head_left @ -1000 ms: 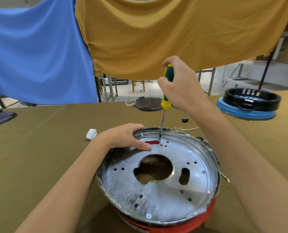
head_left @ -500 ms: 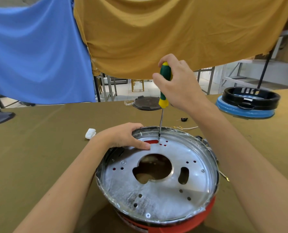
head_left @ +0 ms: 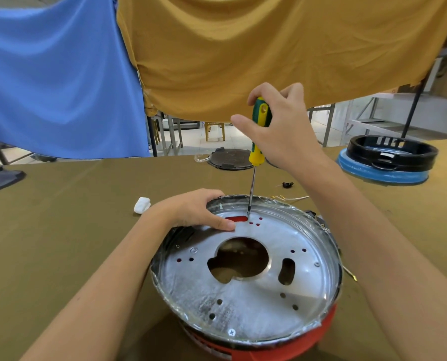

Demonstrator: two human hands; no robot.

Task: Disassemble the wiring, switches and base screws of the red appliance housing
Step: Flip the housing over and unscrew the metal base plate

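Note:
The red appliance housing (head_left: 308, 346) lies base-up on the table in front of me, covered by a round silver base plate (head_left: 256, 303) with a big centre hole. My right hand (head_left: 282, 126) grips a green-and-yellow screwdriver (head_left: 258, 131) upright, its tip set on a screw (head_left: 248, 212) at the plate's far edge. My left hand (head_left: 199, 209) rests on the far left rim, thumb pressed flat on the plate beside a red slot (head_left: 236, 219). A cross-head screw (head_left: 232, 332) sits at the near edge.
A white plug piece (head_left: 142, 204) lies left of the housing; loose wires (head_left: 292, 197) and a small black part (head_left: 287, 184) lie behind it. A black lid (head_left: 230, 158) sits farther back, a blue-and-black housing (head_left: 389, 158) at the right. Blue and mustard cloths hang behind.
My right hand has shifted its hold on the screwdriver handle, fingers loosening and re-placing as it turns. The tip stays on the same screw. My left hand has not moved.

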